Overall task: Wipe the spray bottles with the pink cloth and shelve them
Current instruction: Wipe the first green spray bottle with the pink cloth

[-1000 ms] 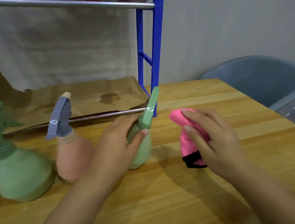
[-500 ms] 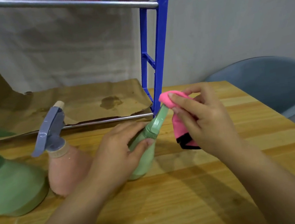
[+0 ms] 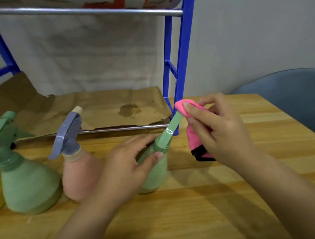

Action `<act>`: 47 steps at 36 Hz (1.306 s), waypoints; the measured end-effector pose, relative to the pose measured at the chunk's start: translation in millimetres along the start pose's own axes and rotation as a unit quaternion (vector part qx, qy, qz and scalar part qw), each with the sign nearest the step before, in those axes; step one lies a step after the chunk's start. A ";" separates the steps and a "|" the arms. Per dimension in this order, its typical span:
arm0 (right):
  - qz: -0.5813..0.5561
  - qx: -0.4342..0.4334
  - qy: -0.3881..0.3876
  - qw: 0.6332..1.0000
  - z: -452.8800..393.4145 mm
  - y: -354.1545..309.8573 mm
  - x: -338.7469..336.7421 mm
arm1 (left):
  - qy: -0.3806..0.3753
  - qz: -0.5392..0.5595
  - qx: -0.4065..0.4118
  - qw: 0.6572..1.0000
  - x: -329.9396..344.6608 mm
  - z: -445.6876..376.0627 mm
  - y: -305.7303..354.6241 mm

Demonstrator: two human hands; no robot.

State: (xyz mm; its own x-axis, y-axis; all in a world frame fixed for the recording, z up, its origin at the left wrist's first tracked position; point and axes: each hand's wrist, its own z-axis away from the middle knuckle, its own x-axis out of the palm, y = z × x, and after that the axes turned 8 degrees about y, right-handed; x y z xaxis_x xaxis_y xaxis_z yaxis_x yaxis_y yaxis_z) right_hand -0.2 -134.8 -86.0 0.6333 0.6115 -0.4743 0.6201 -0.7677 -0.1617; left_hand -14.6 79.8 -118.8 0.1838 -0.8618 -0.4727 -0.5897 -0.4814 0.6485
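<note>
While left hand [image 3: 126, 166] grips the green bottle [image 3: 155, 169] at its neck, steadying it mid-table [image 3: 208, 210] near the shelf's [image 3: 179, 75] front edge, right hand [image 3: 218, 131] pinches the cloth [image 3: 194, 137] onto its nozzle tip to wipe. Two more bottles wait by the left edge.

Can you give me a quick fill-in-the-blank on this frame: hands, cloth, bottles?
1. The left hand grips the small green plastic spray bottle around its ____.
2. The right hand pinches the pink cloth with black trim against the tip of that bottle's ____.
3. The peach plastic spray bottle beside it has a trigger head coloured ____.
4. All bottles in view stand on the wooden ____, none on the blue metal shelf rack.

Missing words: neck; nozzle; grey-blue; table
</note>
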 end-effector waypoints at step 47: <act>-0.143 -0.035 0.027 0.989 39.9 -45.2 29.0 | 0.173 0.107 -0.128 0.971 -1.9 19.3 31.2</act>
State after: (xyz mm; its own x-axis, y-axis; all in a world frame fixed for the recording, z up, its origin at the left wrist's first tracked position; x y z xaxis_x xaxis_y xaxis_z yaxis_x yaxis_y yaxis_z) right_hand -28.3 -90.0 -126.9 0.4494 0.8126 -0.3711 0.8070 -0.5474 -0.2214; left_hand -48.5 69.6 -109.1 0.3577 -0.9272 -0.1109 -0.4368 -0.2711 0.8577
